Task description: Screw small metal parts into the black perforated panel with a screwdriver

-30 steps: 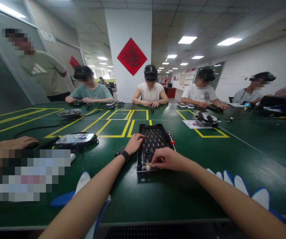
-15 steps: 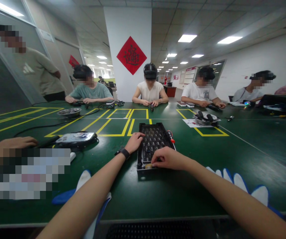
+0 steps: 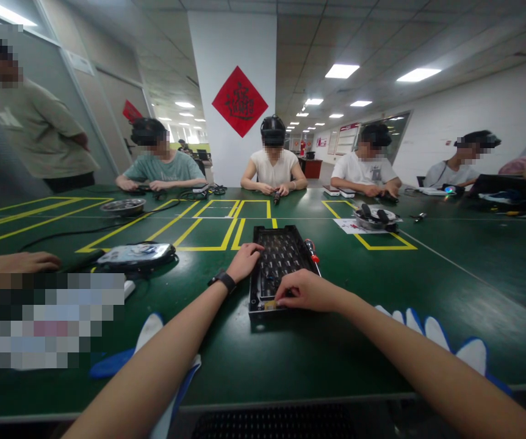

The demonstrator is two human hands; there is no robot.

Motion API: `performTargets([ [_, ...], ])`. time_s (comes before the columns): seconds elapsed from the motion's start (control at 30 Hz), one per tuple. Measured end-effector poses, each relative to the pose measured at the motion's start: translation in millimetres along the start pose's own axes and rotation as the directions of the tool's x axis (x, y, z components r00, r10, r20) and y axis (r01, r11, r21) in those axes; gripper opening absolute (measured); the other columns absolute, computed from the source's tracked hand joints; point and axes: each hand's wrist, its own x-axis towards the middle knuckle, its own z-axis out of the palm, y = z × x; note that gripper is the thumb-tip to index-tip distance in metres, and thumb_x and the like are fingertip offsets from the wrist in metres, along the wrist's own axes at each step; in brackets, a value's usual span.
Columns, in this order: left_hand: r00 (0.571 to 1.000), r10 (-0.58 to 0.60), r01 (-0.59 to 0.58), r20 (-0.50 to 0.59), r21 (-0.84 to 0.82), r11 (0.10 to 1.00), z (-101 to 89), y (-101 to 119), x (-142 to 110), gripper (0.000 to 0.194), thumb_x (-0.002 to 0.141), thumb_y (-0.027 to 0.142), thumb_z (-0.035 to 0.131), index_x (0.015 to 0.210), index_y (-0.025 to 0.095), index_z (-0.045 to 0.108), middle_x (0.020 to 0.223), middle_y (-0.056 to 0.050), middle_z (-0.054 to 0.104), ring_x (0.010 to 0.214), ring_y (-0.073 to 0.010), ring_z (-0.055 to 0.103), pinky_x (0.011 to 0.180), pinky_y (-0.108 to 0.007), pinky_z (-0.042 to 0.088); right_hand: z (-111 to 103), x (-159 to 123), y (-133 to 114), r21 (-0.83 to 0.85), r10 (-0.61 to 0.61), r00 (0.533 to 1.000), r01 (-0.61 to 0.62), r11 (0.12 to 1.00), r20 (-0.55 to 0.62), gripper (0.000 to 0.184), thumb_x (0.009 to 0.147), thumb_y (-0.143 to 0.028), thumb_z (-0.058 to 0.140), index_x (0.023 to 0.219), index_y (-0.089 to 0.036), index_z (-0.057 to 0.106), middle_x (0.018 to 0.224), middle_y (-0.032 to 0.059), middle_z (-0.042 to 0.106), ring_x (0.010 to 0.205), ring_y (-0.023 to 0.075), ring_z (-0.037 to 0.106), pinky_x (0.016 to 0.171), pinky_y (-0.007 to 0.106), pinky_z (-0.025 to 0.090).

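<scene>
The black tray [image 3: 263, 315] lies on the desk [image 3: 240, 372], under and between both grips. At its near end, the right grip [image 3: 302, 291] has curled fingertips against a small yellowish piece [image 3: 270, 304]; whether they clamp it, I can't tell. The left grip [image 3: 244, 262] rests on the left rim, its thumb hidden, its closure unclear. Beyond the right grip, a red-and-metallic item [image 3: 311, 251] is partly blocked by the tray.

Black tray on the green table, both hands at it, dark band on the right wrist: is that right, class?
Not quite: the head view shows the dark band on the wrist of the left hand, not the right. The rest stands.
</scene>
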Motion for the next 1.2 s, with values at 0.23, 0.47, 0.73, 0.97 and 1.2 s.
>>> performTargets([
  [0.23,1.000,0.002,-0.002,0.001,0.002,1.000,-0.1,1.1,0.0,0.031,0.078,0.018,0.038,0.098,0.016,0.062,0.104,-0.005,0.059,0.107,-0.0185,0.046,0.098,-0.033,0.033,0.5,-0.2,2.2,0.016,-0.007,1.000,0.007,1.000,0.015,0.022,0.078,-0.030,0.056,0.090,-0.017,0.067,0.082,0.0030,0.065,0.066,0.0089,0.052,0.064,0.020,0.039],
  [0.47,1.000,0.014,-0.014,0.000,0.003,1.000,0.6,0.0,0.4,0.032,0.078,0.017,0.037,0.098,0.015,0.062,0.104,-0.006,0.059,0.106,-0.0186,0.045,0.098,-0.033,0.033,3.5,0.4,4.5,0.027,0.004,1.000,-0.004,1.000,-0.004,0.022,0.077,-0.031,0.057,0.090,-0.017,0.068,0.080,0.0028,0.065,0.063,0.0087,0.050,0.062,0.021,0.038],
  [0.73,1.000,0.012,-0.012,0.000,0.000,1.000,0.4,0.4,0.4,0.031,0.078,0.017,0.037,0.098,0.015,0.061,0.104,-0.006,0.058,0.106,-0.0185,0.046,0.098,-0.033,0.033,2.1,0.4,3.5,0.031,0.004,1.000,-0.004,1.000,-0.007,0.023,0.076,-0.033,0.059,0.089,-0.016,0.068,0.080,0.0036,0.063,0.064,0.0092,0.050,0.064,0.022,0.038],
  [0.97,1.000,0.015,-0.015,-0.002,-0.003,1.000,1.9,-2.6,0.1,0.031,0.079,0.018,0.037,0.098,0.016,0.061,0.105,-0.006,0.058,0.106,-0.0185,0.046,0.098,-0.033,0.033,0.1,0.5,1.1,0.003,0.002,1.000,-0.002,1.000,0.024,0.023,0.079,-0.031,0.055,0.090,-0.016,0.068,0.082,0.0041,0.064,0.068,0.0098,0.052,0.065,0.021,0.038],
  [1.2,1.000,0.002,-0.002,-0.005,-0.002,1.000,1.6,-2.8,1.5,0.031,0.078,0.019,0.038,0.098,0.016,0.061,0.105,-0.006,0.058,0.105,-0.0186,0.047,0.098,-0.034,0.033,0.6,0.3,1.9,0.006,-0.018,1.000,0.018,1.000,0.000,0.020,0.077,-0.030,0.057,0.089,-0.017,0.068,0.081,0.0029,0.063,0.065,0.0088,0.050,0.064,0.021,0.038],
])
